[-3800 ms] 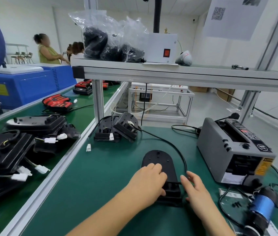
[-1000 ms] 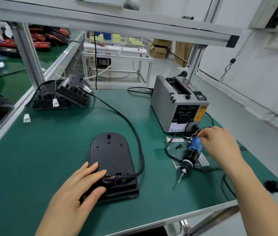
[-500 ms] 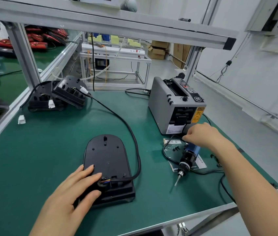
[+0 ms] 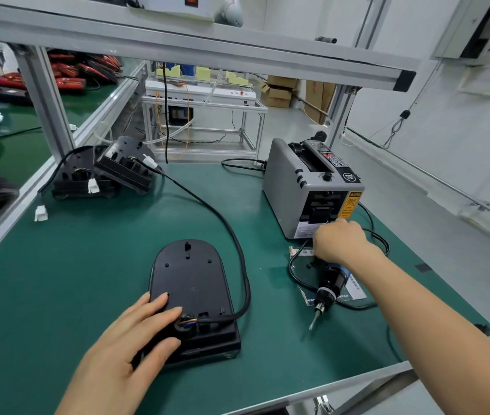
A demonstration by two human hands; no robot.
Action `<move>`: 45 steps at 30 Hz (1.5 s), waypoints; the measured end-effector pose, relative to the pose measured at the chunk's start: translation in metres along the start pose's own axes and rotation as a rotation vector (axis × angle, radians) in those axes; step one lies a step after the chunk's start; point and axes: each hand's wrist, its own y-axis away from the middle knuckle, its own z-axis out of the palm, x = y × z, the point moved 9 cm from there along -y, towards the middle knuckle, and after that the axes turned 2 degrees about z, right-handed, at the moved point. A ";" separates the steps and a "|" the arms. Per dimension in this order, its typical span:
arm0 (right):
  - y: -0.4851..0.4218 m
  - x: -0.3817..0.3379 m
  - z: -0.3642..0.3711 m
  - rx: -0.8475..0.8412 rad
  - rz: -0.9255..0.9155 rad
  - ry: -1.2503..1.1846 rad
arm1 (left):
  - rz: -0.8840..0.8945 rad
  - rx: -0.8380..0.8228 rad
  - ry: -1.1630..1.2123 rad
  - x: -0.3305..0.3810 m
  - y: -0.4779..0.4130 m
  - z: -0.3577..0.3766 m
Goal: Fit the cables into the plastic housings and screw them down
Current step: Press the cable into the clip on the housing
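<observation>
Near the front of the table (image 4: 67, 265) the housing (image 4: 191, 280) is pressed flat by the left grip (image 4: 135, 339), fingers straight. Judged light and rigid, it is best pinned where its stiff cable (image 4: 242, 256) is seated. Whether the right grip (image 4: 338, 242), by the screwdriver (image 4: 329, 284), is clenched cannot be told.

A workbench (image 4: 73, 280) covered in green matting is spanned by an aluminium shelf (image 4: 207, 50) carried on square posts (image 4: 46, 100). Behind it a small metal-framed rack (image 4: 201, 105) is set on a pale grey floor (image 4: 402, 181), cardboard boxes (image 4: 278, 92) are stacked farther back, and a white wall (image 4: 462, 139) is seen at right.
</observation>
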 end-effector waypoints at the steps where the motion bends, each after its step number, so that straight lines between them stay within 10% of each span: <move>1: -0.001 0.001 -0.003 0.041 0.006 -0.016 | 0.004 0.001 -0.004 0.000 0.000 0.000; 22: -0.016 0.012 0.002 0.089 0.041 -0.440 | 0.026 0.018 -0.025 -0.001 -0.001 0.000; 39: -0.015 -0.020 -0.008 0.213 0.103 -0.222 | 0.025 0.013 -0.009 0.002 -0.002 -0.001; 45: 0.015 -0.033 -0.026 0.135 -0.074 -0.702 | 0.033 0.009 -0.008 0.003 -0.007 -0.007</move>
